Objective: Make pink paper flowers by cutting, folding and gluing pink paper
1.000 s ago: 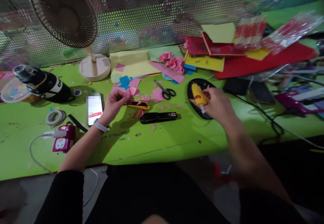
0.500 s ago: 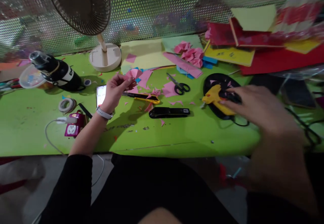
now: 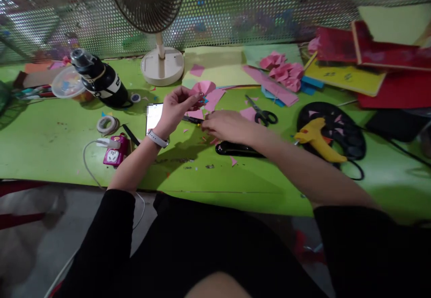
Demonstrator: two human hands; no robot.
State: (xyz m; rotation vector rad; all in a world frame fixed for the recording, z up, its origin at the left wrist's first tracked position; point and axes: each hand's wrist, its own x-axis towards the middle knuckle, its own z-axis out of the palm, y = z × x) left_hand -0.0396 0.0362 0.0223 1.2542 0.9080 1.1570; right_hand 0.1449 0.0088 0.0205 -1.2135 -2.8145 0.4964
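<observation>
My left hand (image 3: 180, 105), with a pale watch band on its wrist, is closed in a pinch on a curled pink paper piece (image 3: 204, 87). My right hand (image 3: 224, 125) reaches in from the right, its fingers loosely bent downward and apart just below the left fingertips. Beneath it lies a utility knife (image 3: 193, 120), mostly covered by the hand. A black stapler (image 3: 235, 149) sits under the right wrist, partly hidden. Farther right, a yellow glue gun (image 3: 318, 138) rests untouched on a black tray (image 3: 350, 132). Black-handled scissors (image 3: 266, 116) lie beyond my right hand.
Crumpled pink paper (image 3: 283, 71) and coloured sheets lie along the back. A fan (image 3: 162, 67), black bottle (image 3: 106, 82), tape roll (image 3: 107, 124), pink plug adapter (image 3: 116, 151) and phone (image 3: 154, 116) stand or lie to the left. Red and yellow boards (image 3: 346, 76) are stacked at right.
My right hand has left the glue gun and moved left, close to my left hand. The left hand keeps its pinch on the pink paper. The view has shifted left.
</observation>
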